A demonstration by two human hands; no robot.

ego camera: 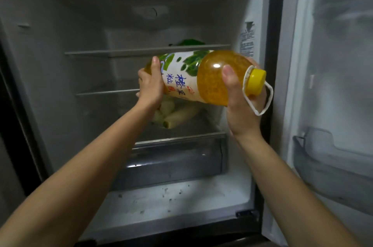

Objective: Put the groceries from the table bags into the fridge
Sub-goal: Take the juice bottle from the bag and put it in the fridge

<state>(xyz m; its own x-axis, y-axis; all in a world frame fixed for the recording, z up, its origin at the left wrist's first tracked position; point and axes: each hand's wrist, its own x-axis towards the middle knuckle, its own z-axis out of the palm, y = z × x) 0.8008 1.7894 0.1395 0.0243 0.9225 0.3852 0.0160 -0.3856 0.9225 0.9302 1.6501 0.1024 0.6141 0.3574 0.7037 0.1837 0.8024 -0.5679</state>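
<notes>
A large orange juice bottle (203, 77) with a white and green label, a yellow cap and a white carry loop lies sideways in front of the open fridge (60, 77). My left hand (150, 85) grips its base end. My right hand (242, 103) grips its neck end, just below the cap. The bottle hangs between the upper glass shelf (145, 50) and the middle glass shelf (105, 92).
Pale wrapped rolls (179, 115) lie on the lowest shelf, under the bottle. Something green (189, 41) sits at the back of the upper shelf. A clear drawer (173, 162) is below. The open door with its bins (331, 158) stands at the right.
</notes>
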